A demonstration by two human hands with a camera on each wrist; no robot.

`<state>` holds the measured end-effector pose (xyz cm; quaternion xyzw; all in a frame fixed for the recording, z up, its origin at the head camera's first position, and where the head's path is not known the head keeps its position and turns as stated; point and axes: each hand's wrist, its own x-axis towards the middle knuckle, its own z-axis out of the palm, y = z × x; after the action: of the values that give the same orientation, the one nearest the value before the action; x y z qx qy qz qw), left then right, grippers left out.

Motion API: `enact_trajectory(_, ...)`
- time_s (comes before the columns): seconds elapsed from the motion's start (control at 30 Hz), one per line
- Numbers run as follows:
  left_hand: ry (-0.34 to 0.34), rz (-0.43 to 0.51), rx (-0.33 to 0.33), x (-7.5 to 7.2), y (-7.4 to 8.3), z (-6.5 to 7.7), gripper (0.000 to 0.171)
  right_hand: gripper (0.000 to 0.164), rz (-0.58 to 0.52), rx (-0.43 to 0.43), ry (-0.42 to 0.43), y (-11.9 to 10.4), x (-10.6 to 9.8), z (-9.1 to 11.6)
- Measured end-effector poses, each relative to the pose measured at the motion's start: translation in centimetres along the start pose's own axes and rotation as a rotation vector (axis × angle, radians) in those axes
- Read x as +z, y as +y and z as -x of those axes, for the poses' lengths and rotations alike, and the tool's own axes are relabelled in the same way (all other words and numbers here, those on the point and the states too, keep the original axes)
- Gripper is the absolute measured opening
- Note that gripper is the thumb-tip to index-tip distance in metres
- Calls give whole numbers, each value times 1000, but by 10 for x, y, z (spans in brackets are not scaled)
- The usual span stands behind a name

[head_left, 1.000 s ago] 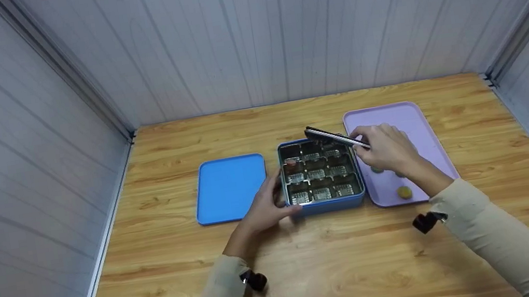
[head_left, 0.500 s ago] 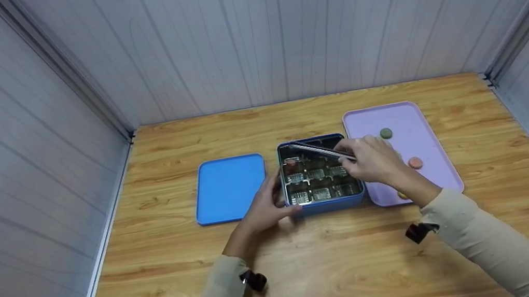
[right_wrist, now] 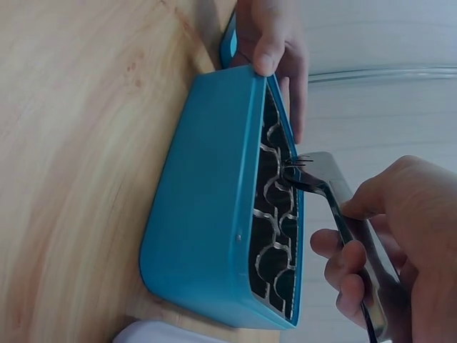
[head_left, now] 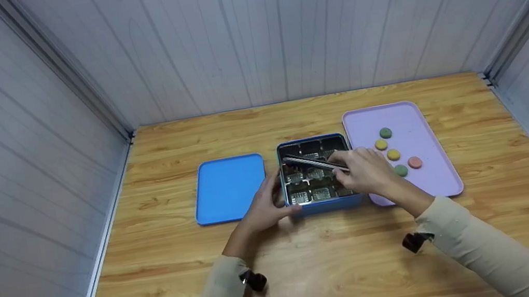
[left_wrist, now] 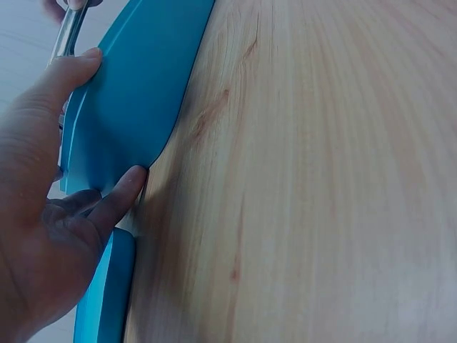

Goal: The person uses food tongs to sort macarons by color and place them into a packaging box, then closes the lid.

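A blue square box (head_left: 328, 206) holds a clear-and-dark compartment insert (head_left: 320, 182). My left hand (head_left: 264, 210) grips its left front corner, thumb at the front rim and fingers along the left side; the left wrist view shows the thumb (left_wrist: 80, 66) on the rim. My right hand (head_left: 365, 171) holds metal serving tongs (head_left: 318, 163) slanting leftward over the box. In the right wrist view the tongs' forked tip (right_wrist: 298, 163) reaches into the compartments beside a broad flat tip (right_wrist: 325, 170). What lies under the tips is hidden in the head view.
A lilac tray (head_left: 439, 180) at the right bears several small round macaron-like pieces, green (head_left: 385, 133), yellow (head_left: 393, 154) and pink (head_left: 415, 162). Left of the box lies a flat blue lid-like tray (head_left: 229, 189). Pale panel walls (head_left: 247, 35) enclose the wooden table (head_left: 305, 278).
My right hand has carried the tongs left and nearer, from above the box's back right to its left compartments, uncovering tray pieces. The reddish piece there is now covered. My left hand stays put.
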<state>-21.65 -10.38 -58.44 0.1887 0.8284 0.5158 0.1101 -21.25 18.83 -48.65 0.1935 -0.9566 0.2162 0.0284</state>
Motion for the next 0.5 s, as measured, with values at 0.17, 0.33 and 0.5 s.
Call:
enact_trajectory(0.17, 0, 4, -3, 0, 0, 0, 115, 28, -21, 5, -8, -1, 3, 0)
enact_trajectory(0.33, 1, 13, 4, 0, -1, 1, 115, 29, -43, 10, -20, 0, 4, 0)
enact_trajectory(0.5, -4, 0, -3, -1, -1, 0, 115, 34, -59, 23, -32, 2, 5, 0)
